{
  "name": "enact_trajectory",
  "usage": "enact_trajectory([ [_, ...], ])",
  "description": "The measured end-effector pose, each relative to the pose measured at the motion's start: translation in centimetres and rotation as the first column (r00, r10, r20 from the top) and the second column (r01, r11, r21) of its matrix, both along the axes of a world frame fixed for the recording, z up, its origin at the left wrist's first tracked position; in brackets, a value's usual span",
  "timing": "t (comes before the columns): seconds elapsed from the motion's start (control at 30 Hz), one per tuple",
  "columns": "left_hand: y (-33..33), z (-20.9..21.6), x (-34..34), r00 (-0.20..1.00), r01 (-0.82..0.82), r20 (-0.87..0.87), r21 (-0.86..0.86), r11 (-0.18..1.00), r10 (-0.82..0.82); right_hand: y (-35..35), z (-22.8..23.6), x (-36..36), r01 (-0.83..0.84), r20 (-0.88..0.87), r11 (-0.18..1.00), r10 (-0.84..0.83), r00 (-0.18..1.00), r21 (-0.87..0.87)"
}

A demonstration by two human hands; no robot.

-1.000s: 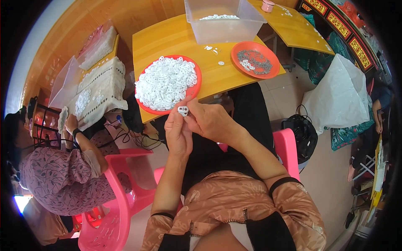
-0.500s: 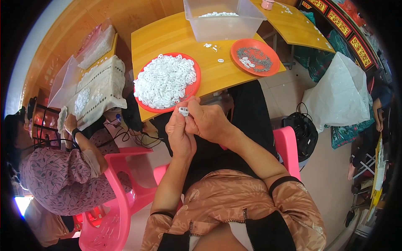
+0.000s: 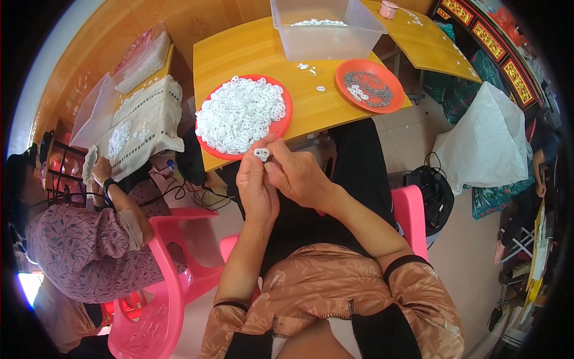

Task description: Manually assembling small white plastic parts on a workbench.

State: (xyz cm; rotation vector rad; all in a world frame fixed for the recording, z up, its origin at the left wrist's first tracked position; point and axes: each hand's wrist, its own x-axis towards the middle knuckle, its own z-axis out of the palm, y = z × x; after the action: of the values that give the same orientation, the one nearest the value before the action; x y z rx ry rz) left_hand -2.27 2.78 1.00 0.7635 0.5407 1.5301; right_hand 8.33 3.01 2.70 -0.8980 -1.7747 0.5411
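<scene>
Just off the near edge of the wooden table, my left hand [image 3: 257,190] pinches a small white plastic piece with holes [image 3: 261,154] between its thumb and fingers. My right hand [image 3: 299,175] is closed against the piece's right side, its thumb and forefinger gripping there; whether they also hold something smaller is hidden. Right beyond my hands stands a round red plate [image 3: 289,113], heaped with similar small white plastic pieces [image 3: 239,113]. A second, orange-red plate [image 3: 391,70], farther right, carries small grey metal parts [image 3: 376,90] and several white pieces.
On the yellow table [image 3: 233,54] stands a clear plastic bin [image 3: 326,45], with loose white pieces in front of it. To the left, another person [image 3: 89,245] sits at a cloth-covered table [image 3: 152,119]. A pink chair [image 3: 170,263] and a large white sack [image 3: 481,137] flank me.
The white piece has turned slightly between my fingers, and its holes face up more plainly. Both hands stay in nearly the same place, while the view has shifted a little.
</scene>
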Motion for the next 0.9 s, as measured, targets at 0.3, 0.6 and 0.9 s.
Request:
enact_trajectory([
  [0.3, 0.3, -0.5, -0.1, 0.998, 0.012, -0.060, -0.020, 1.000, -0.013, 0.1, 1.1, 0.4, -0.087, -0.232, 0.949, 0.016, 0.973, -0.302],
  [0.6, 1.5, -1.3, -1.9, 0.971, -0.153, -0.193, -0.040, 0.987, 0.143, 7.3, 4.1, 6.5, -0.182, 0.486, 0.856, 0.436, 0.757, -0.484],
  [0.9, 2.5, -1.8, -2.3, 0.945, -0.281, -0.210, -0.134, 0.950, 0.250, 16.5, 8.1, 10.6, 0.424, 0.218, 0.901, -0.396, 0.892, -0.097],
])
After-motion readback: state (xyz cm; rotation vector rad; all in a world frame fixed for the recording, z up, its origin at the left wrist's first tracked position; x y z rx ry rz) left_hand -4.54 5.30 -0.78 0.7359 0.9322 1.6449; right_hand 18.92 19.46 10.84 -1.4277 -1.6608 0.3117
